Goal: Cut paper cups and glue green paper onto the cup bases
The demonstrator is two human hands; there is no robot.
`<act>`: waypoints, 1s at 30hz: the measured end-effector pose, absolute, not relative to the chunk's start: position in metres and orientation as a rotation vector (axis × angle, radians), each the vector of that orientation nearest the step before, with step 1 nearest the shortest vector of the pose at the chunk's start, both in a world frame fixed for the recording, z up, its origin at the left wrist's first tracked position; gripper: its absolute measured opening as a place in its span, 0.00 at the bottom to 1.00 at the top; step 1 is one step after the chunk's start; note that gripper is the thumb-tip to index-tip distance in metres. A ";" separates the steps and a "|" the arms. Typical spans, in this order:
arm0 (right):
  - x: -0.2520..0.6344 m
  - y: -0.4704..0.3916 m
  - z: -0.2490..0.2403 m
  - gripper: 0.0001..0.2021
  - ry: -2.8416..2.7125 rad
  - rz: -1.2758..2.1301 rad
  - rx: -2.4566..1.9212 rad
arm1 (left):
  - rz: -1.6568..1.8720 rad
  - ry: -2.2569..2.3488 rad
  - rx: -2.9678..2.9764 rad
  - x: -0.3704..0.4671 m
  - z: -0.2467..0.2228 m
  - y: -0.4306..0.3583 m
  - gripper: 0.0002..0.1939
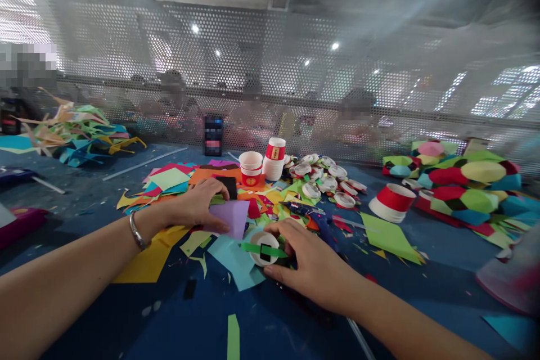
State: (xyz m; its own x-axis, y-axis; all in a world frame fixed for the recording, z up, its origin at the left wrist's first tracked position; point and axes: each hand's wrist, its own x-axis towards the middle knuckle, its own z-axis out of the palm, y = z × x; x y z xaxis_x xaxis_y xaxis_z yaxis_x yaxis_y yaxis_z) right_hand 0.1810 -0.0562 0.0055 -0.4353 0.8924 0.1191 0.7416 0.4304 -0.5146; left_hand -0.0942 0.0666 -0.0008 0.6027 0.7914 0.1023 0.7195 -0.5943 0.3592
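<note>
My left hand (196, 202), with a silver bangle at the wrist, has its fingers curled over the near side of the paper pile. Its thumb and fingers close on a sheet of purple paper (236, 218). Beyond the fingertips is a black piece (228, 187). My right hand (310, 264) grips a small white paper cup (255, 256) by its right side. Across that cup lies a green paper strip (248, 247) with a black square (265, 252) on it. Light blue paper (236, 270) lies below, between both hands.
Behind my right hand lies a blue glue gun (323, 222). Stacked red-and-white paper cups (274, 169) stand near a pile of cup pieces (327, 174). A phone (213, 136) leans on the perforated screen (236, 50). Colourful paper shapes (464, 180) fill the right; folded strips (84, 129) heap at left.
</note>
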 end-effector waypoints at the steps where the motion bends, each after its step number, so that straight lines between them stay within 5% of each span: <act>1: 0.181 -0.056 0.005 0.24 -2.314 0.556 -1.380 | 0.423 1.235 2.567 -0.091 -0.002 0.066 0.34; 9: 0.182 -0.056 0.007 0.24 -2.308 0.578 -1.368 | 0.605 1.449 2.658 -0.085 -0.014 0.068 0.25; 16: 0.182 -0.057 0.008 0.25 -2.311 0.589 -1.370 | 0.385 1.315 2.677 -0.080 -0.017 0.057 0.34; 30: 0.194 -0.057 0.021 0.28 -2.331 0.641 -1.402 | 0.544 1.398 2.618 -0.078 -0.017 0.061 0.26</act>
